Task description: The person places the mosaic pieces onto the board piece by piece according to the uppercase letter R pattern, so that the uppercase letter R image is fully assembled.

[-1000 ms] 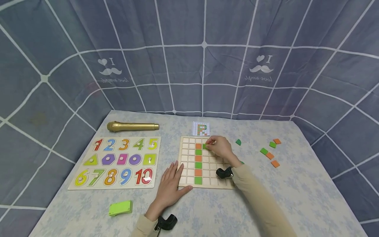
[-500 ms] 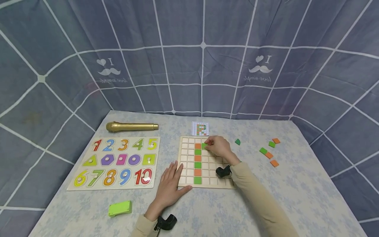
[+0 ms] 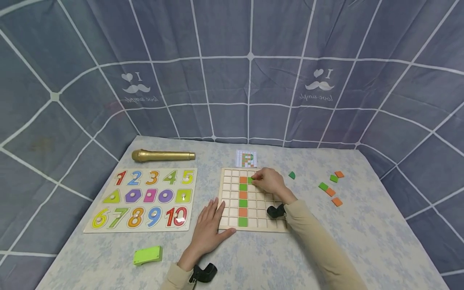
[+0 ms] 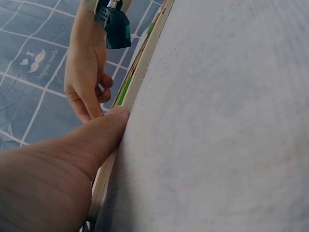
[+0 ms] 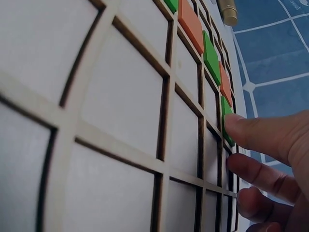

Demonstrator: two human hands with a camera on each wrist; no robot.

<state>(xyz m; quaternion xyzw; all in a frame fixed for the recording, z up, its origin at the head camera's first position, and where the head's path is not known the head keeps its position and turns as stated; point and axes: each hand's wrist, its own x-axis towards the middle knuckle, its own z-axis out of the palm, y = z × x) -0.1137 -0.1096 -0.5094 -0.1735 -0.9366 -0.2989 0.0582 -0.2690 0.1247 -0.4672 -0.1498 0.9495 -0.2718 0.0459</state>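
Note:
A wooden grid board (image 3: 230, 212) lies mid-table. One column of its cells holds alternating green and orange square tiles (image 3: 243, 203). At the top of that column, one cell to its right, my right hand (image 3: 271, 180) pinches a green tile (image 3: 250, 180). In the right wrist view the thumb presses on this green tile (image 5: 226, 107), which sits at its cell, and the index fingertip is hidden. My left hand (image 3: 207, 229) rests flat with fingers spread at the board's near left corner. Its thumb lies along the board's near edge in the left wrist view.
A card with a coloured grid pattern (image 3: 246, 158) lies behind the board. Several loose orange and green tiles (image 3: 330, 191) and a green quarter-round piece (image 3: 292, 175) are to the right. Leftward are a number puzzle (image 3: 140, 196), a gold microphone (image 3: 163, 156) and a lime-green block (image 3: 148, 255).
Both hands stay almost in place, the right still at the same green tile. A bit of green beside the right sleeve one second ago is now hidden.

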